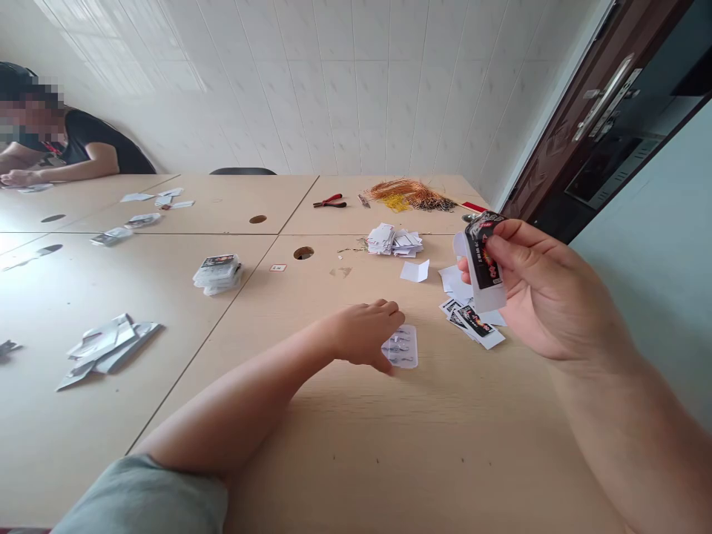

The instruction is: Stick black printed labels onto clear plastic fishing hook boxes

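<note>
On the table, a small clear plastic box (407, 347) lies flat, with several small dark, hook-like pieces inside. My left hand (364, 332) is around its left side, thumb at the near edge and fingers at the far edge, covering part of it. Raised at the right, my right hand (548, 285) pinches a black-and-white printed paper card (485, 259) between thumb and fingers; the card is curled. Below it lie several similar printed cards (475, 325), overlapping, beside blank white paper slips (453, 282).
Folded white papers (394, 241) are stacked beyond my hands. Behind them lie orange wire-like strands (411, 193) and red-handled pliers (330, 202). Stacked clear boxes (218, 274) and flat packets (111, 345) are left. A co-worker (83, 141) sits far left; a door (606, 111) is right.
</note>
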### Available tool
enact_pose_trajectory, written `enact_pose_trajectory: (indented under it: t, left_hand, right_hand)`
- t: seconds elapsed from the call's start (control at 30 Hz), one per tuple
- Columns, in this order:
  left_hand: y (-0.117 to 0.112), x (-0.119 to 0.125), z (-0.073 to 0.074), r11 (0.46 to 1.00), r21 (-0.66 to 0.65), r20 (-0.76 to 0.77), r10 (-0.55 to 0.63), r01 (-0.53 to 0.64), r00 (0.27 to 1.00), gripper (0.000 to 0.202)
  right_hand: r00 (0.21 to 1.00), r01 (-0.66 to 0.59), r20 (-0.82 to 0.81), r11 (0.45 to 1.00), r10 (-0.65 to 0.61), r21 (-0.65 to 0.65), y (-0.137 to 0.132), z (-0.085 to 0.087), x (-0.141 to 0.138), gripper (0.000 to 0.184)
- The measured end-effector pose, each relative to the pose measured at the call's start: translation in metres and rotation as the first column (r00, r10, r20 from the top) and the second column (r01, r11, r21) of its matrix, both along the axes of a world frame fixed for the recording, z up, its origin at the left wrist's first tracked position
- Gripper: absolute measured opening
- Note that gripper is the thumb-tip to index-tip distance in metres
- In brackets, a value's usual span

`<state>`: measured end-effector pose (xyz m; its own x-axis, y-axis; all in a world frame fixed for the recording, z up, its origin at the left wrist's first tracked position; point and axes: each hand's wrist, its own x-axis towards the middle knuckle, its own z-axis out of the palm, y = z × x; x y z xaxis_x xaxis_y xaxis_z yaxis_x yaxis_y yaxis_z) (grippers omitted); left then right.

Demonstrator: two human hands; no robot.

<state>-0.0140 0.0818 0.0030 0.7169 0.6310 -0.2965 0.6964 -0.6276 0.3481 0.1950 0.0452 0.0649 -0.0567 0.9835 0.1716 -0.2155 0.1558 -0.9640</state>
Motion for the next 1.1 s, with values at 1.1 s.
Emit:
enact_pose_trajectory:
  t: [1.1]
  left_hand:
    - [-0.048, -0.009, 0.051, 0.922, -0.239, 0.956, 0.170, 0.306, 0.238, 0.038]
  right_hand:
    - [0.711, -0.578, 0.598, 0.792, 0.370, 0.197, -0.032, 0.020, 0.027, 0.006]
